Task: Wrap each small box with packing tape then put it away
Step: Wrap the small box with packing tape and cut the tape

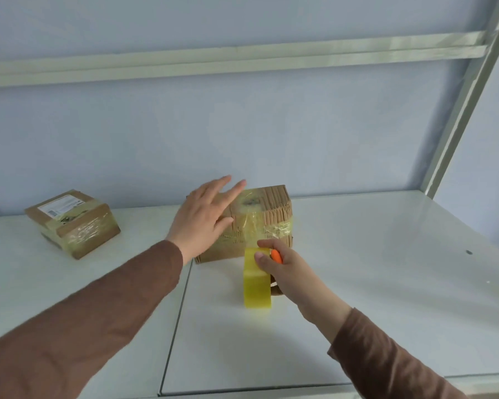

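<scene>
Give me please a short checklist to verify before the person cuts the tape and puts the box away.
1. Left hand steadies the middle cardboard box: ok, straight fingers lie on its top and left side.
2. Right hand holds the yellow tape roll: ok, fingers curl round it and its orange part.
3. Tape reaches the box: ok, a clear strip leads from roll to the front face.
4. Box wrapped on all sides: cannot tell, back and underside are hidden.
5. Tape lies smooth: not ok, wrinkles show on the front.
6. Room on the white shelf: ok, the other taped box sits apart at the left.
</scene>
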